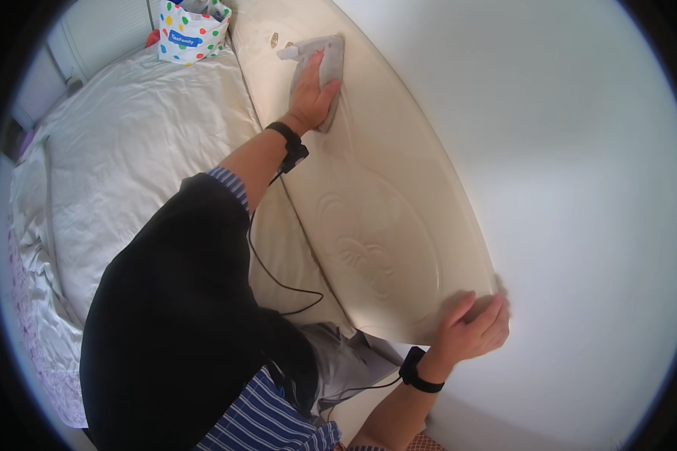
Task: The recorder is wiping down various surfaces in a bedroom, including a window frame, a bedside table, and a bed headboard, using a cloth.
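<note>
A cream headboard (395, 169) with raised moulded curves runs diagonally in front of a white wall. My left hand (314, 101) presses a grey cleaning pad (333, 53) against its face, near the upper end. The pad has a white tab (288, 53) at its far-left side; part of its surface is covered by my fingers. Close to that tab is a small gold-coloured ornament (274, 39) on the headboard. My right hand (474, 327) grips the headboard's lower corner, its fingers curled over the top edge by the wall.
Along the headboard lies a bed with a shiny cream cover (130, 124). A white bag with coloured dots (194, 34) stands on it at the far end. A black cable (271, 276) hangs from my left wristband; another cable (366, 388) leads to the right one.
</note>
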### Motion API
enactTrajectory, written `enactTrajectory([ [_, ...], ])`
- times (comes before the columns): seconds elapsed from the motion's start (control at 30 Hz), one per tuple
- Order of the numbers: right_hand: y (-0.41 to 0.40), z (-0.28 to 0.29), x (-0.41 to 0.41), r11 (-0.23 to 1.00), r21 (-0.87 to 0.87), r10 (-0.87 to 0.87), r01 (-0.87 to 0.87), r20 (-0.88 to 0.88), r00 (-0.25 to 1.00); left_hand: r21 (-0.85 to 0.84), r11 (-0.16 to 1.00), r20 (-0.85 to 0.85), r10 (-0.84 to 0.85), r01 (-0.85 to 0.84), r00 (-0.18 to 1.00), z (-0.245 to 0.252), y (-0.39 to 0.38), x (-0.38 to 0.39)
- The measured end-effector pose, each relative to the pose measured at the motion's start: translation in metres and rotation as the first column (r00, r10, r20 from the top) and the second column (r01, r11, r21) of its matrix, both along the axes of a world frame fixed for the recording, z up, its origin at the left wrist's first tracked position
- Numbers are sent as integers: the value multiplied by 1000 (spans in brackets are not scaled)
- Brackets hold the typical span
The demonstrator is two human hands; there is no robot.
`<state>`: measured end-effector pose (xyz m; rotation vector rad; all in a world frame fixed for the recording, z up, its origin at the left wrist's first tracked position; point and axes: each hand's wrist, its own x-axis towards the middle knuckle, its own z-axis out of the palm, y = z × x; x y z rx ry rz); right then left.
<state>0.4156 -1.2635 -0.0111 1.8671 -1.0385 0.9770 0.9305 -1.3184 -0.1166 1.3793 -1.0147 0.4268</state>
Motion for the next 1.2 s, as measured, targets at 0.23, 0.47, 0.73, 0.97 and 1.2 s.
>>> enactTrajectory([
  [0.23, -8, -1, 9, 998, -7, 67, -67, 22, 998, 21, 1000, -364, -9, 18, 931, 0, 11, -39],
  [0.47, -5, -1, 7, 999, -21, 45, -44, 32, 998, 12, 999, -508, 33, -31, 861, -72, 39, -184],
  [0.73, -2, 1, 5, 998, 4, 64, -64, 33, 997, 192, 977, 160, -120, 88, 980, -41, 75, -287],
  [0.97, 1, 8, 8, 995, 55, 85, -87, 26, 996, 252, 949, 777, -314, 187, 545, -55, 58, -140],
  [1.2, -5, 3, 10, 999, 20, 50, -51, 38, 998, 93, 995, 79, 37, -44, 996, -106, 55, -127],
])
